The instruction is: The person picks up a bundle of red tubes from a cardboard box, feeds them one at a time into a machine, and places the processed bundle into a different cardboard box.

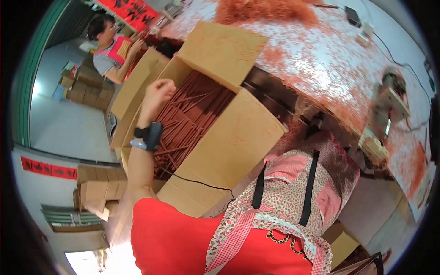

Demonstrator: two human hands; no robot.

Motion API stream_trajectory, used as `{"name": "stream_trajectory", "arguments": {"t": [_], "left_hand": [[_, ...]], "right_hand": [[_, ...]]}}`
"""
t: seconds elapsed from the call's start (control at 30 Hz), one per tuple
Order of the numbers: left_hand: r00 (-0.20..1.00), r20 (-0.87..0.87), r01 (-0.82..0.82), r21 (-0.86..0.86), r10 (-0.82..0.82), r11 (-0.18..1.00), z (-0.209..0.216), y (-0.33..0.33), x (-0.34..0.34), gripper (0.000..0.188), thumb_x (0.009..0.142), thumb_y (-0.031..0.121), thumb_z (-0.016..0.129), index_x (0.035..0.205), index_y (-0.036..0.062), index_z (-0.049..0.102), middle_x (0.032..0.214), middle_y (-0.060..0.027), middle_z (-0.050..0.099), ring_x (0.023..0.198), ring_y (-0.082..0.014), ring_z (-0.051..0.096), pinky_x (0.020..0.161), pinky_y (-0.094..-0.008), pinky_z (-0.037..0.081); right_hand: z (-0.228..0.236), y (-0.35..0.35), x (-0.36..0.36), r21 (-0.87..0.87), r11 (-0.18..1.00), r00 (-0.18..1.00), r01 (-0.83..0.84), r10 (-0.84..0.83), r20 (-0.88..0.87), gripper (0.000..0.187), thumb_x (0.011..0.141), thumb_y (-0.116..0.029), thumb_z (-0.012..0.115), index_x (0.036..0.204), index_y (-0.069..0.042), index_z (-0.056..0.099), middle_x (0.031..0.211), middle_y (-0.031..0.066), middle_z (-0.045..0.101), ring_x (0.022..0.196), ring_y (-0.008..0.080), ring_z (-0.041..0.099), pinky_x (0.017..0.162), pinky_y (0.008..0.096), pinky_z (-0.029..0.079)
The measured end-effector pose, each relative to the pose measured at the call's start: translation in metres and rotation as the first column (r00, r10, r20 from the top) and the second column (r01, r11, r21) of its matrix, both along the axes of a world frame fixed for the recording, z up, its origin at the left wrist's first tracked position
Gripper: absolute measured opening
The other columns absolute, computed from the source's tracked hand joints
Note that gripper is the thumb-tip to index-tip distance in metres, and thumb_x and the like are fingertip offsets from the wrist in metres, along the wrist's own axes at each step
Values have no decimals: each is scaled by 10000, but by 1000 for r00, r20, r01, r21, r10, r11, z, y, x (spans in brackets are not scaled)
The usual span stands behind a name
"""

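Closest to the camera: a red sleeve and a floral apron with black straps (279, 201) are filling the lower frame.
Left hand: the left hand (158, 91) is reaching out over the open cardboard box (238, 142), with a black strap device (151, 135) sitting on the wrist; the fingers are curling into a loose fist, and I cannot tell whether they are pinching a stick.
Right hand: it is not showing anywhere.
Sticks: reddish-brown sticks (188, 121) are lying lengthwise inside the box, just under the hand.
Progress: judging by the box, it is getting well filled, though room is remaining near the top.
Beyond: a desk (321, 59) is carrying a loose orange-red heap (266, 11).
Far left: another person (112, 48) is working beside stacked cartons (87, 87).
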State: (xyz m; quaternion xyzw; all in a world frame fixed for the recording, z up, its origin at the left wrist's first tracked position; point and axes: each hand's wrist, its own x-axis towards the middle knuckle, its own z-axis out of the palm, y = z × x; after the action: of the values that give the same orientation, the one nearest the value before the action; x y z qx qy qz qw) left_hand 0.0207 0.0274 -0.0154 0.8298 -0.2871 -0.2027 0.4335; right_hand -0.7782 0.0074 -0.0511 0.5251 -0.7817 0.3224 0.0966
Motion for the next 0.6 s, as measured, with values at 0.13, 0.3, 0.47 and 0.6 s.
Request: {"name": "stream_trajectory", "arguments": {"t": [0.13,0.3,0.47,0.6], "left_hand": [[934,252,126,426,-252,896,-106,16,49,634,740,361,719,1172,-60,524,1099,-195,609,989,-260,600,880,-348,468],[832,255,213,672,-492,709,-156,-36,-36,799,665,348,760,1236,-97,424,1155,-262,548,1070,-338,553,924,-398,445],[778,435,53,675,-454,736,-169,-42,-31,702,649,253,742,1188,-73,434,1014,-252,588,993,-351,577,868,-407,469],[919,272,83,576,-286,813,-162,-37,2,583,634,174,733,1122,-36,491,924,-188,626,898,-298,616,798,-393,487]], "right_hand": [[-59,-88,0,-74,939,887,-336,342,311,347,970,-231,454,1248,-31,509,1090,150,605,998,262,582,919,367,443],[-34,-92,77,167,869,833,-465,366,414,363,983,-194,435,1311,-37,442,1112,106,584,1050,209,546,969,335,390],[-33,-86,125,210,832,805,-514,384,452,338,971,-173,462,1269,-14,479,1023,92,593,967,179,565,891,307,435],[-27,-91,148,284,796,818,-534,401,414,323,952,-155,492,1234,1,511,954,87,603,884,152,572,804,279,463]]}}
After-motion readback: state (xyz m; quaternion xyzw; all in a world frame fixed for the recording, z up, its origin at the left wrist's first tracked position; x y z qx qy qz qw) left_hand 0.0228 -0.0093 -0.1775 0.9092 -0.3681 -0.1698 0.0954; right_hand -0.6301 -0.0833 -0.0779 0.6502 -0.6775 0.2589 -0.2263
